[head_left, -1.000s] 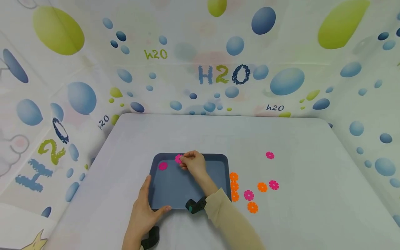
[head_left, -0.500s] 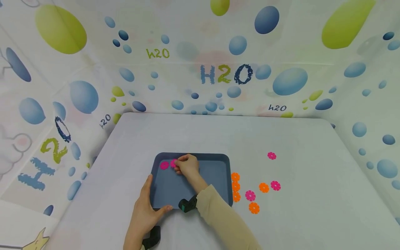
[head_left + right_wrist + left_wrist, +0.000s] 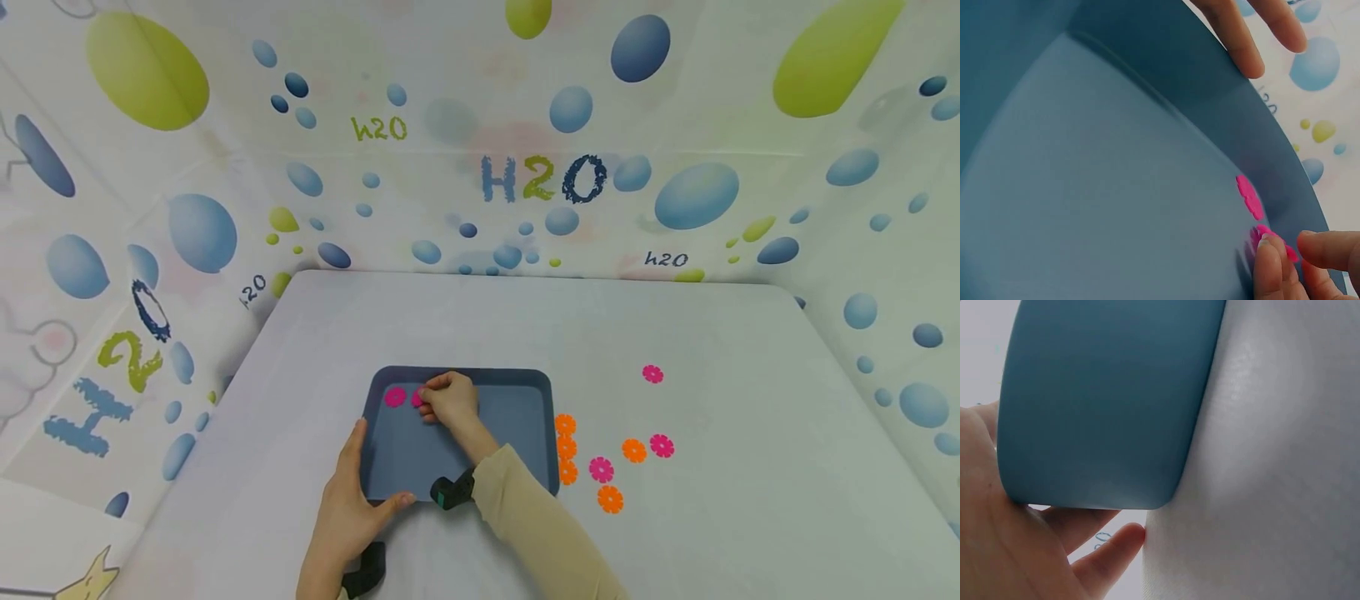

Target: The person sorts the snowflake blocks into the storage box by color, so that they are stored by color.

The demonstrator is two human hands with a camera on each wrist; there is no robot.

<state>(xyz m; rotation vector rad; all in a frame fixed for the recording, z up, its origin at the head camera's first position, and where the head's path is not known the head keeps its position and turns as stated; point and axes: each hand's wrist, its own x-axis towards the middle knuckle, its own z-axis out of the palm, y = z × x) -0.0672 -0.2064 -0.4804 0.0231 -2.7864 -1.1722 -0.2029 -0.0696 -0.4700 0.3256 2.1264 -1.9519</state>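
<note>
A blue-grey tray (image 3: pixel 517 433) lies on the white table. My left hand (image 3: pixel 347 508) rests against its near left corner, fingers straight along the left side and thumb along the near edge. Inside the tray's far left part, my right hand (image 3: pixel 452 402) pinches a pink flower-shaped disc (image 3: pixel 1274 239) between thumb and fingers, partly hidden by them. Beside it lies another pink flower-shaped disc (image 3: pixel 395 397), flat on the tray floor. In the left wrist view, the tray's outer wall (image 3: pixel 1104 412) stands against my left palm, with fingers reaching past it.
Right of the tray, several orange flower discs (image 3: pixel 611 499) lie on the table, some in a column touching the tray's right edge. Among them and farther back are pink flower discs (image 3: pixel 652 374). A patterned cloth wall (image 3: pixel 420 192) rises behind the table.
My right hand has moved left and slightly down in the tray, bringing the pink flower disc next to the other one. In the last half second it has barely moved. My left hand stays put.
</note>
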